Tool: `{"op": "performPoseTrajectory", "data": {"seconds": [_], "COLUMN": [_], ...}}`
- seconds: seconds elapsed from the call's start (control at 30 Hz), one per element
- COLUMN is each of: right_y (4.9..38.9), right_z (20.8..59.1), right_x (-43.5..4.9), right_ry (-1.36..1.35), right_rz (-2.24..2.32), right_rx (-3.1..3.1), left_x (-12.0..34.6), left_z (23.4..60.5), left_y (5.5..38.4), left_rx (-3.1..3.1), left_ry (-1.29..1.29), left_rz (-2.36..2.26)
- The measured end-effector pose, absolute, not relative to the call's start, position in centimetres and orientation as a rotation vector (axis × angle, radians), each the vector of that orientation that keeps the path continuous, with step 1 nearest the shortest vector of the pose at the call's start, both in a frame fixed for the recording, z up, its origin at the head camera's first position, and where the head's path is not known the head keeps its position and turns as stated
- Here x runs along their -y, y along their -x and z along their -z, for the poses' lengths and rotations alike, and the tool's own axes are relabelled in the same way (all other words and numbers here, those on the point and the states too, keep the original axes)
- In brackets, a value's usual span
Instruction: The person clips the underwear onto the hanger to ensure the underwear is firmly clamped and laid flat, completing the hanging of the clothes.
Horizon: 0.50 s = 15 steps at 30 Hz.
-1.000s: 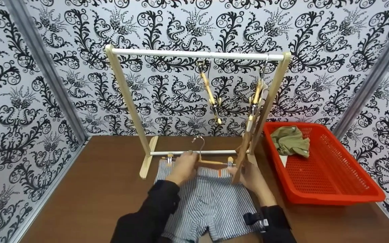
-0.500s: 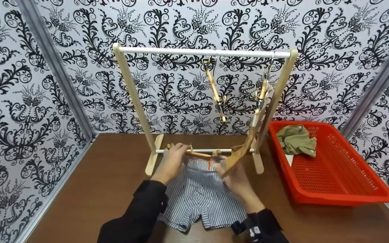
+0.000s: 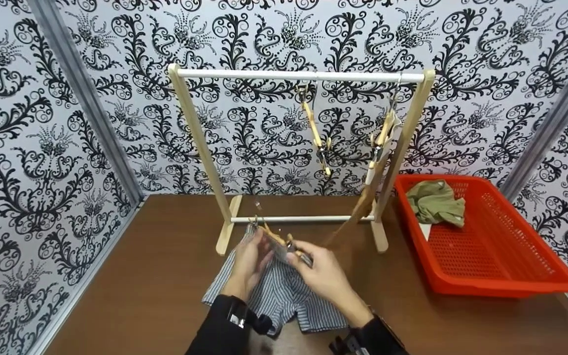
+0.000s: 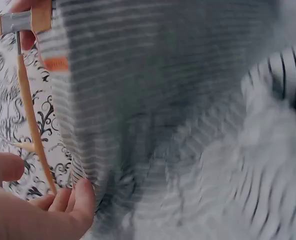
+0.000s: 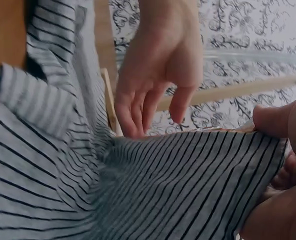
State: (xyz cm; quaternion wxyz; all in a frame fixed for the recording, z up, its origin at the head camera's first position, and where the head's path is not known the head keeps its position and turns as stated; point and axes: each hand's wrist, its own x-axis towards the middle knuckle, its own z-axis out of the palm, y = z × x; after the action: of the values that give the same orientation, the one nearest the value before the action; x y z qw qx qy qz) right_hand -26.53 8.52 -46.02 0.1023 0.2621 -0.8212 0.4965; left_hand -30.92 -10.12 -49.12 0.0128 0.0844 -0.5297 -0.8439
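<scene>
Striped grey shorts (image 3: 284, 291) hang by the waistband from a clip hanger (image 3: 275, 235), their legs spread low over the table. With thumb and fingers my right hand (image 3: 321, 271) pinches the waistband corner, right by one hanger clip (image 4: 17, 22). My left hand (image 3: 250, 261) is at the waistband farther along; its fingertips touch the cloth and its thumb stands apart, as the right wrist view shows of the left hand (image 5: 160, 65). An orange tag (image 4: 55, 63) shows on the waistband. The hanger is tilted, its right clip nearer me.
A wooden rack (image 3: 205, 153) with a white top rod (image 3: 264, 74) stands behind the hands. From it hang another clip hanger (image 3: 312, 123) and a hanger with a brown garment (image 3: 365, 199). The red basket (image 3: 501, 283) at right holds an olive garment (image 3: 434, 204).
The waistband and hanger have come up and turned, the right clip toward me. My left hand has let go of the hanger bar and moved down; my right hand has come clear of the brown garment.
</scene>
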Motion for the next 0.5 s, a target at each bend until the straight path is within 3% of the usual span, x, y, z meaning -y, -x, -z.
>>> {"op": "performPoseTrajectory", "data": {"seconds": [0.17,0.5], "right_y": [25.5,24.8], "right_z": [46.8,47.0], "right_x": [-7.6,-7.3], "right_ry": [-0.842,-0.875], "right_rz": [-1.415,-1.359], "right_rx": [2.412,2.383], "left_x": [10.4,10.4], "left_z": [50.0,50.1], "left_y": [31.2,31.2], "left_rx": [1.397,1.686], "left_ry": [-0.241,-0.257], "left_rz": [2.843,2.658]}}
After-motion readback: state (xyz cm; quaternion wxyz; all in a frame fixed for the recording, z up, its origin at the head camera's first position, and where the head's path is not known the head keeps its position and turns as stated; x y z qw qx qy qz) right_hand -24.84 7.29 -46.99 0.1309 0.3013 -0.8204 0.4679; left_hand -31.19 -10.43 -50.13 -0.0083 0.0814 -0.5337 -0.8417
